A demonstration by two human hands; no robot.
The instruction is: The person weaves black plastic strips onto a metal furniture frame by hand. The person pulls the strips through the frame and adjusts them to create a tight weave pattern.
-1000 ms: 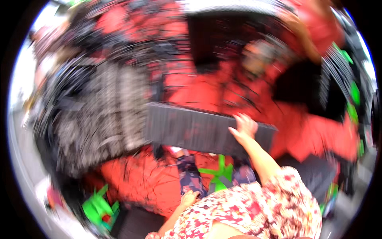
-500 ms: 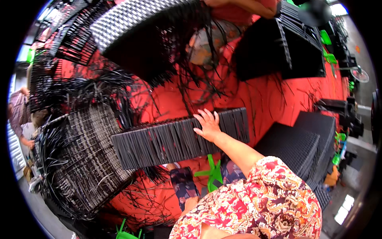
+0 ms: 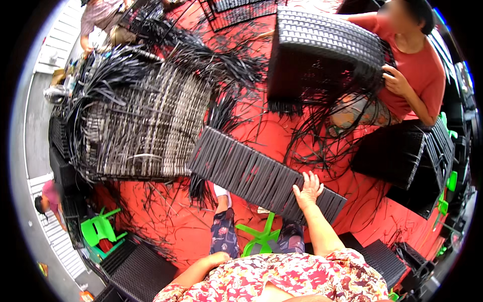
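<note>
My right hand (image 3: 308, 191) lies spread on the top edge of a long black wicker-wrapped panel (image 3: 246, 173). The panel slants across in front of my legs, its left end beside a grey-brown woven piece (image 3: 151, 121) with loose black strips. My left hand (image 3: 219, 258) rests on my left thigh by my patterned trousers; its fingers are too small and partly hidden to read. A green plastic stool (image 3: 261, 236) stands between my legs. Below the panel's left end hang black strips (image 3: 198, 190).
Across from me a person in a red shirt (image 3: 420, 75) holds a large black woven basket-like piece (image 3: 329, 30). Loose strips litter the red floor covering (image 3: 261, 136). Black woven panels (image 3: 136, 269) and a green chair (image 3: 98, 229) are at lower left. Another person (image 3: 100, 20) is at upper left.
The view has turned, so the surroundings sit farther right and the panel now slopes down to the right. My right hand stays spread on the panel, now nearer its right end.
</note>
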